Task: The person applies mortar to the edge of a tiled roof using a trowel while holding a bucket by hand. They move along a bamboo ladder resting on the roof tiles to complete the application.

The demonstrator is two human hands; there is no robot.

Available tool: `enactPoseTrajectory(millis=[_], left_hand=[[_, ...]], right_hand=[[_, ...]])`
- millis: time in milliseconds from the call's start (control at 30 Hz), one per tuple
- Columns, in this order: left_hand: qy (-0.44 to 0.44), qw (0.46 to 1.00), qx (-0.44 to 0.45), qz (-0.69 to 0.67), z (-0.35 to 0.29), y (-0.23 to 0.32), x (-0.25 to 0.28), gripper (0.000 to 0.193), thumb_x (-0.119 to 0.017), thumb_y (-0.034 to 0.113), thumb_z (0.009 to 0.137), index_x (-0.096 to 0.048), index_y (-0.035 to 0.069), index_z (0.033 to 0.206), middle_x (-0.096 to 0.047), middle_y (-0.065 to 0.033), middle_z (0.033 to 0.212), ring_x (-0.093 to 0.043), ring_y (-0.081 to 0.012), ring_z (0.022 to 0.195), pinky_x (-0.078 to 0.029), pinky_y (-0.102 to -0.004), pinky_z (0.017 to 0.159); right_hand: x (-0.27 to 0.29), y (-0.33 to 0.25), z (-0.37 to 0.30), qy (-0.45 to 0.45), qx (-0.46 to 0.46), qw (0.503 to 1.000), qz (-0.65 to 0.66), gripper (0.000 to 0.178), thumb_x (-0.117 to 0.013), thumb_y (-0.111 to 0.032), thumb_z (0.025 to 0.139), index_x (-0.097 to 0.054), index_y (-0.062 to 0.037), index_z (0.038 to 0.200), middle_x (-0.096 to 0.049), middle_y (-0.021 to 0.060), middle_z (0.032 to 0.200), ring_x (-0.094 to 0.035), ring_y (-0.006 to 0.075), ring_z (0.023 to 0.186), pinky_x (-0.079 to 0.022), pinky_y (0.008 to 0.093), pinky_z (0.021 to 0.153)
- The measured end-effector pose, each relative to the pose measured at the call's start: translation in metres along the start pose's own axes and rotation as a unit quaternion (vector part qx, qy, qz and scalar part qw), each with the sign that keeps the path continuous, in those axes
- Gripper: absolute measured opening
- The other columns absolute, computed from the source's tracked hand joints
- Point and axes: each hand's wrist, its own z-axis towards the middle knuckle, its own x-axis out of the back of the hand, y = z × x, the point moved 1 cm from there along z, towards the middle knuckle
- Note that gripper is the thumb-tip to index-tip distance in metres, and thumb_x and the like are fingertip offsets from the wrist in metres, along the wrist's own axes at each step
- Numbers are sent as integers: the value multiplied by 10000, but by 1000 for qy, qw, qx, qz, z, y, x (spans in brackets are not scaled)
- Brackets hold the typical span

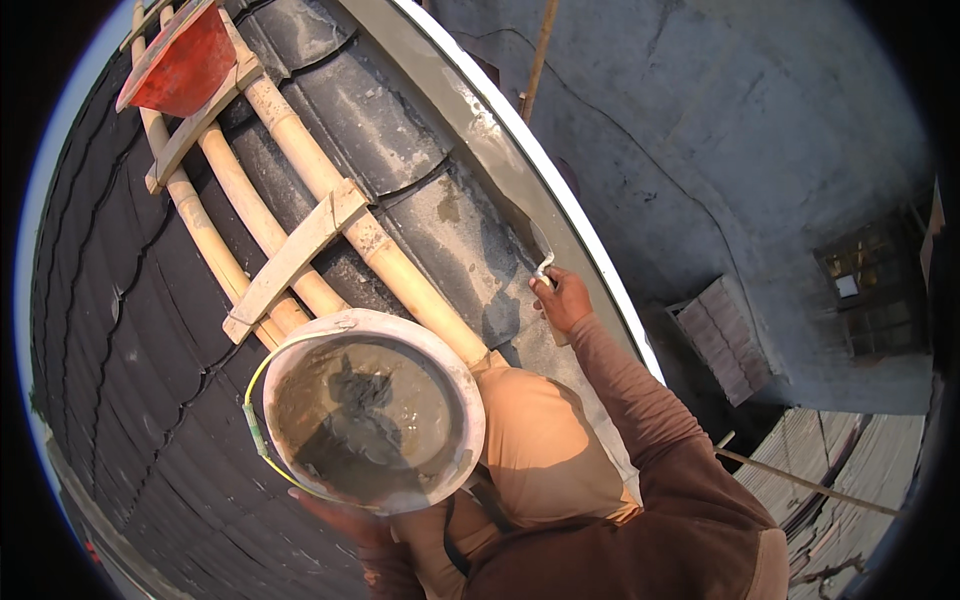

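Observation:
My right hand (566, 300) is closed round the handle of a trowel (545, 266), whose thin neck rises toward the wet mortar band (500, 150) along the roof edge. The blade lies against that grey mortar and is hard to make out. A pale bucket (470, 400) holding wet grey mortar (400, 425) rests by my knees, its yellow-green wire handle (254, 425) hanging to the left. Beside the bucket's lower left rim is my left hand (335, 515), mostly hidden by the bucket, so its grip cannot be seen.
A bamboo ladder (300, 145) with wooden crosspieces lies up the dark roof tiles (110, 400). At its far end sits a red basin (190, 70). The white roof edge (570, 215) drops off at right toward a grey wall (740, 130) and a lower corrugated roof (850, 470).

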Motion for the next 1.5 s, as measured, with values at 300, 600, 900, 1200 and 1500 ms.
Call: enactPoseTrajectory(millis=[300, 600, 900, 1200, 1500], left_hand=[[29, 998, -18, 50, 1, -4, 4, 762, -330, 588, 1036, -224, 33, 1548, -292, -168, 1554, -344, -295, 1402, -307, -430, 1166], [-1, 999, 5, 38, 11, -14, 34, 769, -303, 597, 1038, -221, 28, 1548, -287, -157, 1558, -342, -293, 1404, -303, -432, 1168], [-14, 997, -31, 64, 6, -4, 10, 717, -303, 548, 1058, -234, 15, 1533, -284, -169, 1555, -334, -282, 1409, -313, -427, 1168], [52, 998, 25, 5, -9, 6, -12, 689, -288, 519, 1070, -196, 28, 1546, -253, -158, 1575, -306, -278, 1433, -270, -424, 1195], [40, 999, 0, 3, -4, 1, -12, 650, -294, 504, 1076, -267, 38, 1529, -333, -146, 1525, -353, -264, 1390, -292, -400, 1171]], right_hand=[[-4, 21, 4, -22, -77, 996, 27, 404, -650, -222, 956, -598, 96, 1199, -694, 186, 902, -706, 204, 663, -561, 331, 564], [25, 83, -97, -14, -202, 979, 16, 327, -626, -181, 975, -594, 89, 1157, -658, 117, 860, -660, 172, 619, -540, 324, 515], [3, -30, 22, 2, 0, 996, -86, 410, -650, -253, 956, -617, 78, 1197, -703, 196, 837, -724, 245, 688, -552, 384, 644], [21, 14, -29, -67, -58, 993, -79, 406, -650, -234, 951, -606, 88, 1195, -699, 195, 870, -707, 218, 652, -557, 357, 607], [-2, -4, 40, 25, 63, 989, -129, 403, -647, -215, 967, -592, 115, 1190, -686, 162, 862, -684, 178, 638, -549, 312, 525]])
